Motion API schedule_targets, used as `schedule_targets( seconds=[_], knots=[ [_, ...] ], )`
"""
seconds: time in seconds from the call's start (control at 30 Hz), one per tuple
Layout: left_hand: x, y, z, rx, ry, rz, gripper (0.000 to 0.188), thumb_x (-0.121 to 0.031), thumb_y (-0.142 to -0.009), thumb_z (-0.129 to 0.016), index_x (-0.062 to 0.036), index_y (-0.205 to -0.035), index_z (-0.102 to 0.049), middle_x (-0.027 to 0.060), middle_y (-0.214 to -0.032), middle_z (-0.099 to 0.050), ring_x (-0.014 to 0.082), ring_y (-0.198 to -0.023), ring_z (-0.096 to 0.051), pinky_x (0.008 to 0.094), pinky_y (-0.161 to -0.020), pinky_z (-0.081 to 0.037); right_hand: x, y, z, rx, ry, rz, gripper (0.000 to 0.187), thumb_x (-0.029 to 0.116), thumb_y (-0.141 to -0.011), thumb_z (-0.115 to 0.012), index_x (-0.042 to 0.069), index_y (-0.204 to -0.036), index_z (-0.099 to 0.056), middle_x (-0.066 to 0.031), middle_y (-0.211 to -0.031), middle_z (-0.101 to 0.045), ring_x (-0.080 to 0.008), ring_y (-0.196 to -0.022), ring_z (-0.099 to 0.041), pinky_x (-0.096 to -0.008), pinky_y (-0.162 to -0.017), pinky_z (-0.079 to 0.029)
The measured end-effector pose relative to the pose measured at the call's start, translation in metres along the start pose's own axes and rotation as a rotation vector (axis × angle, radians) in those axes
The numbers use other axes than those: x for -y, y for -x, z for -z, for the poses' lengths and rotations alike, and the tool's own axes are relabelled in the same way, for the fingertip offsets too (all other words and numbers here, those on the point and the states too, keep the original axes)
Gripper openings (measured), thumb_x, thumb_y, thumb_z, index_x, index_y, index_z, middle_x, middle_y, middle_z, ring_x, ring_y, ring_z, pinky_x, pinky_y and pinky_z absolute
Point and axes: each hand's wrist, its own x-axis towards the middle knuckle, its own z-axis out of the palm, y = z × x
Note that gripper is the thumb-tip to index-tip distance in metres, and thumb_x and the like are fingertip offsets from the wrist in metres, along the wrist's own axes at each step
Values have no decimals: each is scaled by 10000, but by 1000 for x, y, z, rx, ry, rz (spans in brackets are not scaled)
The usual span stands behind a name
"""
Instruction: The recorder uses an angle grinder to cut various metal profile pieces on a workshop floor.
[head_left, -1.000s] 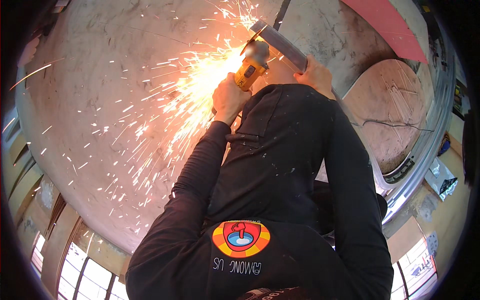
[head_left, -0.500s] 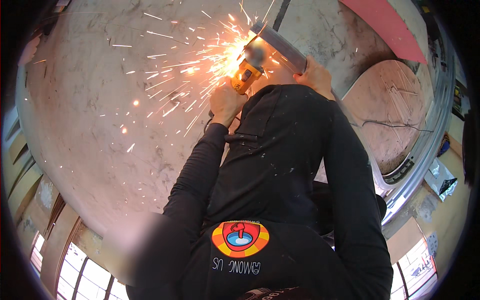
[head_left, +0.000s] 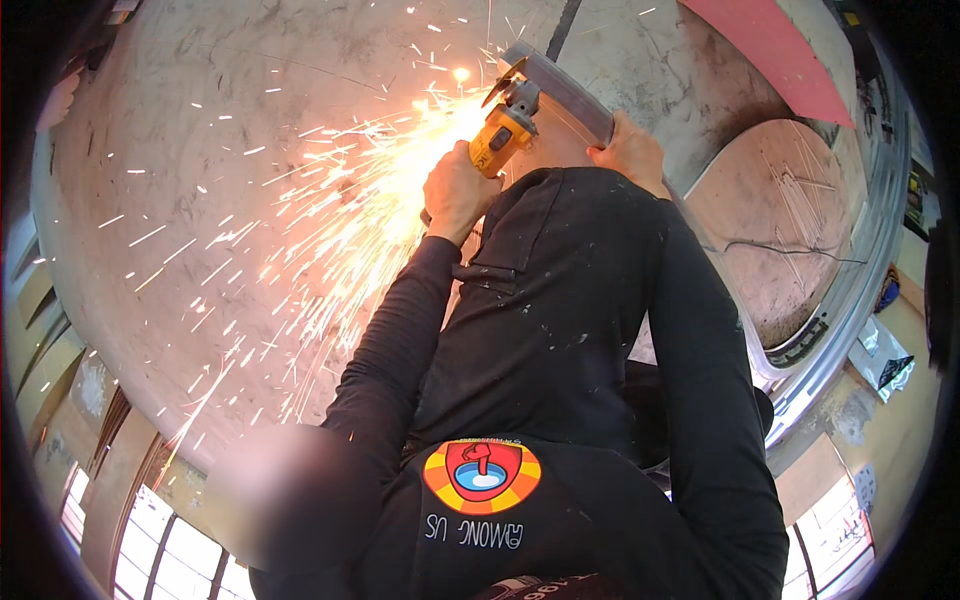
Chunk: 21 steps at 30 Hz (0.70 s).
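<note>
My left hand (head_left: 458, 196) is closed round the yellow body of an angle grinder (head_left: 492, 142). The grinder's dark disc (head_left: 504, 82) meets the left side of a grey metal bar (head_left: 572, 92) near its far end, and bright sparks (head_left: 370, 190) stream off toward the lower left. Gripping the near right end of this bar is my right hand (head_left: 632, 150); its thumb shows on the near side, while the other fingers are partly hidden. The bar lies slanted, just beyond my bent leg in black cloth (head_left: 570, 270).
Beneath the work spreads a wide, stained pale floor (head_left: 200, 150). To the right lie a round brownish panel (head_left: 770, 230) with thin rods (head_left: 800, 190) on it, long metal strips (head_left: 800, 395) and a silver packet (head_left: 880, 360). A curved red piece (head_left: 775, 50) sits at the far right.
The grinder has tipped, so its disc and head show more plainly. Sparks that fanned out leftward now pour thickly toward the lower left. My right hand and the bar hold still.
</note>
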Motion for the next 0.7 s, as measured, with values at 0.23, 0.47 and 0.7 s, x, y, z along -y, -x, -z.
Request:
schedule_targets(
  seconds=[0.23, 0.47, 0.7],
  knots=[
    [1, -2, -1, 0, -17, 5, 506, -357, -720, -790, -24, -1063, -624, 204, -945, -711, 391, -872, -705, 474, -755, -564, 1, -1, 1, 2, 1, 2, 398, 315, -716, -790, 91, -981, -595, -156, -894, -725, -374, -875, -702, -472, -754, -542],
    [3, -3, -4, 4, -23, 5, 527, -371, -719, -794, -8, -1061, -624, 207, -949, -713, 386, -878, -710, 471, -765, -565, 0, 0, 1, 4, -17, -4, 403, 307, -716, -780, 90, -997, -588, -163, -915, -723, -381, -892, -697, -482, -762, -540],
    [7, 1, -7, -9, -39, 14, 576, -418, -699, -829, -7, -1050, -628, 204, -953, -713, 396, -882, -707, 481, -775, -560, -2, -3, 0, 37, -1, -16, 434, 307, -724, -774, 83, -1044, -586, -185, -950, -723, -391, -911, -696, -481, -779, -542]
  ],
)
